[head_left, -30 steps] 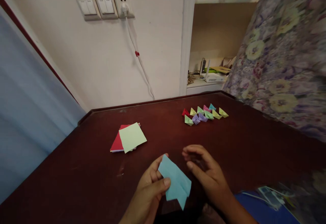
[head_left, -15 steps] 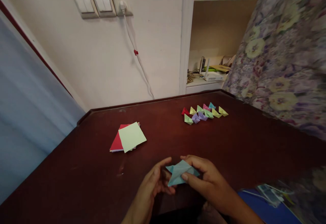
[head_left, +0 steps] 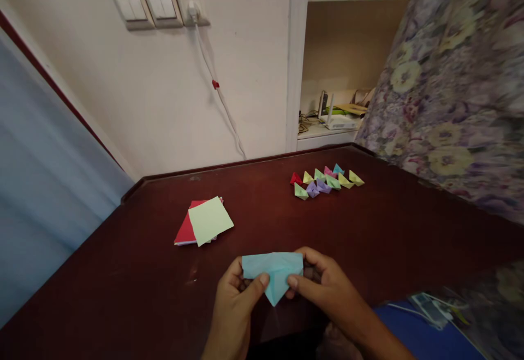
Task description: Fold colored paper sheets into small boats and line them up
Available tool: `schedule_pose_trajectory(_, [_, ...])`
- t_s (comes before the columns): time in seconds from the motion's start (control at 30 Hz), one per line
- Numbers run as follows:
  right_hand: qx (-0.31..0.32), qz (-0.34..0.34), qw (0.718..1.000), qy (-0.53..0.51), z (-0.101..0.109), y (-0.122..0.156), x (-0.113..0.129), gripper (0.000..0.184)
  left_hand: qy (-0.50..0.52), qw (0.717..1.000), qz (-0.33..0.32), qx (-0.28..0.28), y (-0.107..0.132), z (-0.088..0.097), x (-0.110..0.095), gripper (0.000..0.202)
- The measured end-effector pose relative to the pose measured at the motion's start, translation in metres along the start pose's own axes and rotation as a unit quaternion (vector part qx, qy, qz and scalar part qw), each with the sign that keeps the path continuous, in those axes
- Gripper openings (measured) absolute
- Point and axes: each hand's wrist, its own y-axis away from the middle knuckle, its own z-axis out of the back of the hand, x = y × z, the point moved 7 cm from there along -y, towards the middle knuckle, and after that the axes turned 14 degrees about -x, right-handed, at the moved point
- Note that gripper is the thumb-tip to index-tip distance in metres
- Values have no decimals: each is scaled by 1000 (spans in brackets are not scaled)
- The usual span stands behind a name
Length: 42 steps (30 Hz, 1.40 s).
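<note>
A light blue sheet of origami paper, partly folded, is held up between my hands above the near part of the dark red table. Its top edge runs straight across and a pointed flap hangs down in the middle. My left hand pinches the left side, thumb on the front and fingers behind. On the right side, my right hand grips the paper the same way, its thumb beside the flap. The fingertips behind the paper are partly hidden.
Several small folded paper boats in different colours stand in rows at the back right. To the left lies a stack of square paper, pale green on top of red. A floral curtain borders the right, a blue curtain the left.
The blue paper has been turned and spread out, so its straight edge is now on top and a point faces down. My left hand, open before, has closed on its left side.
</note>
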Motion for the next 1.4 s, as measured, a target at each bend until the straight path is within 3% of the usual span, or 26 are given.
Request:
schedule_pose_trajectory(0.13, [-32, -21, 998, -48, 0, 0, -9, 26, -3, 1000, -4, 30, 2, -5, 0, 20])
schedule_pose_trajectory(0.37, [-65, -4, 998, -13, 4, 0, -7, 18, -38, 999, -16, 31, 0, -3, -5, 11])
schedule_pose_trajectory(0.63, [-53, 41, 997, -39, 6, 0, 0, 13, -19, 1000, -18, -11, -4, 6, -13, 11])
schedule_pose_trajectory(0.8, [-26, 93, 994, -48, 6, 4, 12, 19, 6, 1000, 8, -3, -3, 8, -16, 4])
schedule_pose_trajectory(0.93, [2, 135, 990, -32, 2, 9, 19, 19, 34, 999, -1, 41, 0, 6, -21, 14])
schedule_pose_trajectory(1.1, [-77, 121, 989, 28, 8, 9, 6, 8, -3, 998, -52, 23, -2, 14, -19, 22])
schedule_pose_trajectory(1.17, [-116, 153, 979, 67, 15, 10, 5, 12, -39, 996, -68, 31, -4, 15, -19, 20])
schedule_pose_trajectory(1.27, [-140, 266, 940, 161, 20, 15, 18, 21, -159, 976, -144, 30, -4, 18, -31, 29])
schedule_pose_trajectory(1.33, [-106, 327, 916, 206, 15, 21, 26, 27, -263, 939, -219, 34, 0, 14, -42, 32])
schedule_pose_trajectory(1.4, [-59, 361, 903, 226, 7, 26, 31, 31, -339, 899, -267, 78, 7, 3, -46, 21])
